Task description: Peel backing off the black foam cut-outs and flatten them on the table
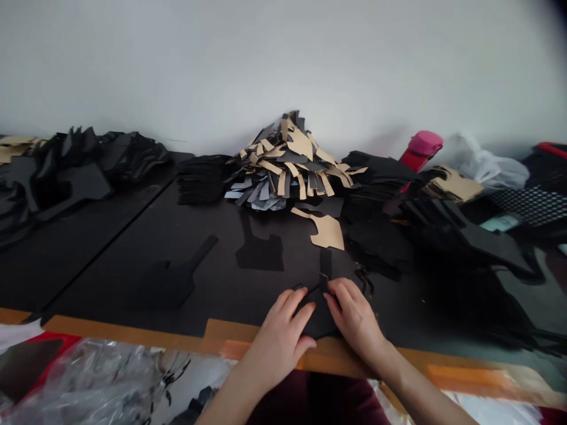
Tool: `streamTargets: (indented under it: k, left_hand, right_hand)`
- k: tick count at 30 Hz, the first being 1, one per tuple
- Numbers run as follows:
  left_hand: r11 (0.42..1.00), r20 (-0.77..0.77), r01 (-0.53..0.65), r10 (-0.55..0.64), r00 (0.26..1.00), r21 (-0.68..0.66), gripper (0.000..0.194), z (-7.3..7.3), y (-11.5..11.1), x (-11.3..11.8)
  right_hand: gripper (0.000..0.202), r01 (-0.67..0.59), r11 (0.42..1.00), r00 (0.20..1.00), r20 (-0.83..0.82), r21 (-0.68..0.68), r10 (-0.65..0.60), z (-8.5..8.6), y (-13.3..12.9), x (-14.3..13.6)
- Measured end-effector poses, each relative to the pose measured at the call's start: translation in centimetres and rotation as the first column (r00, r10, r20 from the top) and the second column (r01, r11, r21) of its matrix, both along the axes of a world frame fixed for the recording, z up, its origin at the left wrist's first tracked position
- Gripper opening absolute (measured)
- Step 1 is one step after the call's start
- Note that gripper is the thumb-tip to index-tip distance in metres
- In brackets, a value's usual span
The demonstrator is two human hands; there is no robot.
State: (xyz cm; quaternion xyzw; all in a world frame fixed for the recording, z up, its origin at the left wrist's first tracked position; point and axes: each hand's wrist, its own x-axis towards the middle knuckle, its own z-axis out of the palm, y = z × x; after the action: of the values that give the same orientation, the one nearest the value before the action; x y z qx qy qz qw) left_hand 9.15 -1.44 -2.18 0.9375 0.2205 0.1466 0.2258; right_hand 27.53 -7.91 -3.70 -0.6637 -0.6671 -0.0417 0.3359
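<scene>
A black flat cut-out piece [319, 319] with a narrow strip lies near the table's front edge, between my two hands. My left hand [283, 330] rests on its left side with fingers spread and lying flat. My right hand [354, 313] pinches the piece's right edge, at the base of the strip; the fingertips partly hide the contact. Just beyond lies a tan cut-out piece [330, 230] of similar shape. To the left, a black cut-out piece [261, 252] and another black piece [172, 284] lie flat, hard to make out against the dark table.
A tall heap of tan and black pieces [287, 162] leans toward the wall, between black stacks [202, 179]. More black pieces [84, 168] fill the left. At right are a pink object [420, 147], a plastic bag [485, 165] and a black basket [534, 203]. Brown tape [128, 332] lines the front edge.
</scene>
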Motion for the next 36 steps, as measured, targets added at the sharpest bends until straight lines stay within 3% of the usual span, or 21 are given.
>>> streamTargets:
  k: [16,22,27,31,36]
  left_hand:
    - [0.983,-0.111,0.043,-0.024,0.994,0.179,0.058,0.5,-0.6,0.4]
    - [0.976,-0.112,0.019,0.005,0.994,0.216,0.052,0.8,-0.8,0.9]
    - [0.953,-0.008,-0.052,0.057,0.998,0.300,0.048,-0.1,-2.3,2.7]
    - [0.963,0.031,-0.082,0.076,0.997,0.257,0.048,-1.1,-3.0,3.2]
    - [0.968,0.036,-0.068,0.061,0.998,0.240,0.043,-1.2,-2.6,3.2]
  right_hand:
    - [0.014,0.016,0.999,0.998,-0.066,0.031,-0.014,-0.4,0.2,0.6]
    - [0.019,0.030,1.000,0.996,-0.079,0.004,-0.030,-0.5,0.3,1.2]
    - [0.017,0.035,0.999,0.992,-0.119,0.002,-0.034,-0.7,0.3,1.3]
    - [0.016,0.051,0.999,0.989,-0.138,-0.001,-0.051,-0.8,0.2,1.2]
    - [0.018,0.069,0.997,0.982,-0.172,-0.028,-0.073,-0.5,0.5,1.3]
